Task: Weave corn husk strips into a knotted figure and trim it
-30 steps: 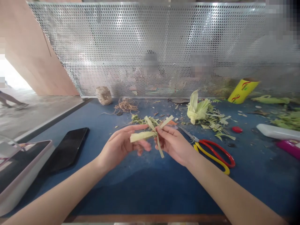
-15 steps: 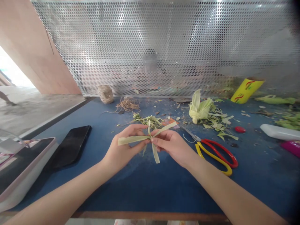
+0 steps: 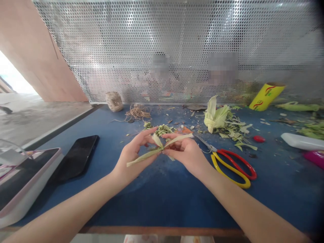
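Note:
Between my two hands is a small bundle of pale green corn husk strips (image 3: 145, 157), crossed and joined at a centre, with ends fanning out left, up and right. My left hand (image 3: 135, 153) pinches it near the centre with the thumb below, its index finger stretched upward. On the other side my right hand (image 3: 186, 152) pinches the same centre between thumb and fingers. Scissors (image 3: 233, 165) with one red and one yellow handle lie right of my right hand. Just beyond my fingers sits a heap of shredded husk (image 3: 164, 129).
A black phone (image 3: 76, 157) and a white-rimmed tray (image 3: 30, 184) lie left. At the back are a twine roll (image 3: 114, 101), loose twine (image 3: 138, 112), a peeled-open husk (image 3: 215, 116) and a yellow tube (image 3: 267, 97). A perforated metal screen (image 3: 177, 44) bounds the table.
The husk strips have tilted: the left end now points lower, the upper one leans left, and the lower strip has mostly gone from view. Both hands still pinch the centre.

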{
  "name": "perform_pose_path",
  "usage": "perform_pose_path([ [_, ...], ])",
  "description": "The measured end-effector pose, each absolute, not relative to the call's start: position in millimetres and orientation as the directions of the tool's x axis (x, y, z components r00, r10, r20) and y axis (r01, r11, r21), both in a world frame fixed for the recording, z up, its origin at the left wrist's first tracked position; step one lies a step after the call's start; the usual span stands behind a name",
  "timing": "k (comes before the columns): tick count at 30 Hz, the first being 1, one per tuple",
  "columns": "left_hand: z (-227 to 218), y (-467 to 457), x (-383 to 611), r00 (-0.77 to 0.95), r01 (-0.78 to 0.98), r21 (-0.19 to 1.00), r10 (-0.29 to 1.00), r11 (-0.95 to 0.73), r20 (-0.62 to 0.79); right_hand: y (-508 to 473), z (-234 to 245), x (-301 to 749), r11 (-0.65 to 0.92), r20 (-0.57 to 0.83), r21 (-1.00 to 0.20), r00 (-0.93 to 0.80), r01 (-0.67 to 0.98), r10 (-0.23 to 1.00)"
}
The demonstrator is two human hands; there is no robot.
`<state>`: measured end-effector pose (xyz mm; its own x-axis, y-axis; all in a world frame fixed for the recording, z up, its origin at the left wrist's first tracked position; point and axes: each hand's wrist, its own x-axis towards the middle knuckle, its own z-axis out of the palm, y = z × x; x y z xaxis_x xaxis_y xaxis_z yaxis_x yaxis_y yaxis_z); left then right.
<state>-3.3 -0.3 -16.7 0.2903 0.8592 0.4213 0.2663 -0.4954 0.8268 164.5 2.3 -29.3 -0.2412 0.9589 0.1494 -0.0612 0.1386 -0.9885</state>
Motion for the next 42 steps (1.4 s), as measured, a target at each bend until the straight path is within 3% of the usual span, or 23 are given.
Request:
perform_pose_path([
  [5,-14.3,-2.1,-0.4,0.251,0.17,0.865,0.869,-0.473,0.426,2.9,-26.4,165.8,0.099,0.122,-0.991,-0.304,-0.092,0.945],
  [14,-10.6,-4.9,-0.7,0.235,0.156,0.914,0.913,-0.374,0.334,-0.2,-23.4,168.1,0.102,0.13,-0.989,-0.3,-0.109,0.945],
  [23,-2.6,0.1,-0.3,0.192,0.238,0.918,0.942,-0.316,0.274,-4.8,-15.5,169.7,0.307,0.296,-0.952,-0.204,0.022,0.933],
  [28,-0.2,0.7,0.2,0.179,0.103,0.964,0.958,-0.245,0.225,-4.6,-14.9,171.9,0.284,0.281,-0.959,-0.22,-0.018,0.934],
  [33,-3.7,0.4,0.8,0.325,-0.005,0.976,0.923,-0.216,0.206,-4.6,-16.5,172.3,0.331,0.312,-0.942,-0.214,0.058,0.926],
  [37,-6.3,-1.2,1.7,0.377,-0.024,0.977,0.903,-0.211,0.205,-5.9,-16.4,171.3,0.315,0.292,-0.947,-0.226,0.072,0.929],
  [42,-6.8,-3.5,2.2,0.298,0.021,0.955,0.914,-0.295,0.276,-6.0,-17.5,170.6,0.305,0.279,-0.949,-0.229,0.087,0.933],
])
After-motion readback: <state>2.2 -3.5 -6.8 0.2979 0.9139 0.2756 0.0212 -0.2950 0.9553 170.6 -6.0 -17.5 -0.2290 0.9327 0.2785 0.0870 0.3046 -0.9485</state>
